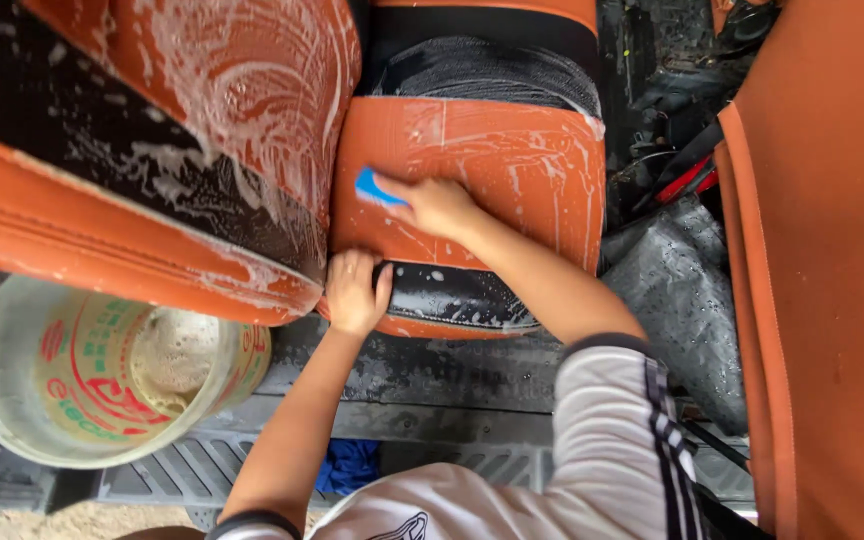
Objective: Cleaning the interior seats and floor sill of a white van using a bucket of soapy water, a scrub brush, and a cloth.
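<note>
Bare forearms emerge from a white shirt's dark-cuffed sleeves, the right sleeve (pixel 617 440) carrying dark stripes.

Orange seat cushion (pixel 512 170) streaked white, blue sponge (pixel 370 187), perhaps black mesh trim (pixel 457 297)

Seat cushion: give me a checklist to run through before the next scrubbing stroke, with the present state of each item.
1. Right hand grips blue scrubber: ok.
2. Scrubber lies flat on orange seat cushion: ok.
3. Left hand braces the cushion's front edge: ok.
4. Suds cover the cushion: ok, white streaks across it.
5. Bucket within reach, holds foamy water: ok.
6. Scrubber still wet enough: cannot tell.
</note>
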